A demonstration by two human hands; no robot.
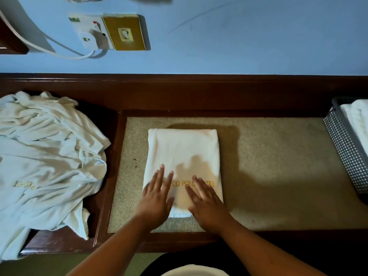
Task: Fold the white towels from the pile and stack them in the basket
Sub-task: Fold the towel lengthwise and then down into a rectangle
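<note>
I see the towel pile [45, 156] left of the folded towel [183, 152]. The left hand [157, 198] lies flat on that towel's near-left part, fingers straight, gripping nothing. The right hand [209, 204] lies likewise on its near-right part. The basket [346, 152] stands well to its right.

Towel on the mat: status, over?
Both open: left hand, right hand, flat on folded towel. Pile left; basket right. Nothing between towel and basket.
</note>
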